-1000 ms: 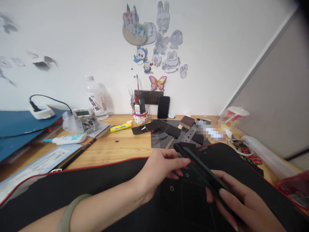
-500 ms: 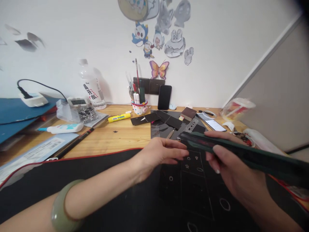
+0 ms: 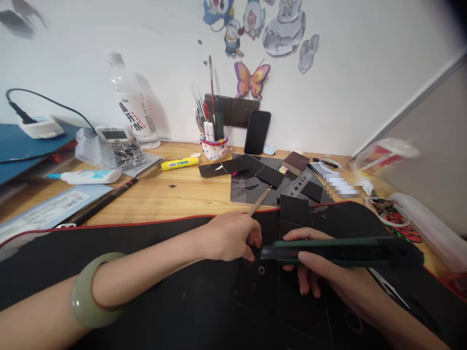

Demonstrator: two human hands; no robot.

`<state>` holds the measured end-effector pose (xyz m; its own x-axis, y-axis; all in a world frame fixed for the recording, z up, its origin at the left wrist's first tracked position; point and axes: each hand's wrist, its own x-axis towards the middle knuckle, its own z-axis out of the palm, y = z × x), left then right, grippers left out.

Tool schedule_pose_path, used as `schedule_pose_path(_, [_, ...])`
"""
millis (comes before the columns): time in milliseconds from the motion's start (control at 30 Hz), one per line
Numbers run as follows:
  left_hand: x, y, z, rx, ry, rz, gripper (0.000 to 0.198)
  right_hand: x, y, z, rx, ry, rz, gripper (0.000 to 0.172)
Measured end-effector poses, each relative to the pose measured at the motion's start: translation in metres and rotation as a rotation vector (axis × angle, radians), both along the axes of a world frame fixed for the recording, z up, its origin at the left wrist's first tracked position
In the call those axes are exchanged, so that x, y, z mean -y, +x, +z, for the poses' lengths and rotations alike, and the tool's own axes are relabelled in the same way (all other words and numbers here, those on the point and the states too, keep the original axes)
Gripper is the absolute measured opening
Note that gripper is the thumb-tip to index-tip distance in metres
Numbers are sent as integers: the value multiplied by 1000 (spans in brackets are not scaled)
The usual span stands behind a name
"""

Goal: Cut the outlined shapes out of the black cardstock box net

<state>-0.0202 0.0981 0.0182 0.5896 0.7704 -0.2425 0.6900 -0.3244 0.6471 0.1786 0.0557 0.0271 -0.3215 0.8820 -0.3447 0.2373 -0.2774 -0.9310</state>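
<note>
My right hand (image 3: 328, 277) grips a long dark green utility knife (image 3: 339, 250), held level above the black mat (image 3: 146, 272), its tip pointing left. My left hand (image 3: 229, 238) rests curled on the mat just left of the knife tip, fingers close to it, with a thin wooden-handled tool (image 3: 260, 201) sticking up behind it; whether the hand holds that tool is unclear. A green bangle (image 3: 85, 296) sits on my left wrist. A black card sheet with drawn shapes (image 3: 284, 296) lies under both hands.
Black card pieces (image 3: 262, 175) and a metal stencil ruler (image 3: 299, 183) lie behind the mat. A pen cup (image 3: 214, 146), phone (image 3: 257, 132), yellow marker (image 3: 180, 164), water bottle (image 3: 133, 116), glue tube (image 3: 85, 176) and power strip (image 3: 34, 127) line the wooden desk.
My right hand swung the knife from a slant to level and lowered it toward the mat. My left hand curled into a loose fist. The view tilted downward.
</note>
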Motion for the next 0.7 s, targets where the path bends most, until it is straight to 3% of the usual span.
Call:
schedule_pose_path(233, [1, 1, -1, -43, 25, 9, 21, 3, -2, -3, 47, 63, -65, 19])
schedule_pose_path(367, [2, 3, -2, -43, 25, 29, 19, 8, -6, 2, 1, 20, -103, 29])
schedule_pose_path(467, [2, 2, -3, -39, 29, 40, 17, 12, -9, 6, 83, 40, -93, 27])
schedule_pose_path(600, [1, 1, -1, -52, 13, 45, 13, 12, -13, 4, 198, 141, -88, 21])
schedule_pose_path(700, [2, 0, 1, -73, -15, 43, 11, 11, -14, -2, 302, 303, -107, 14])
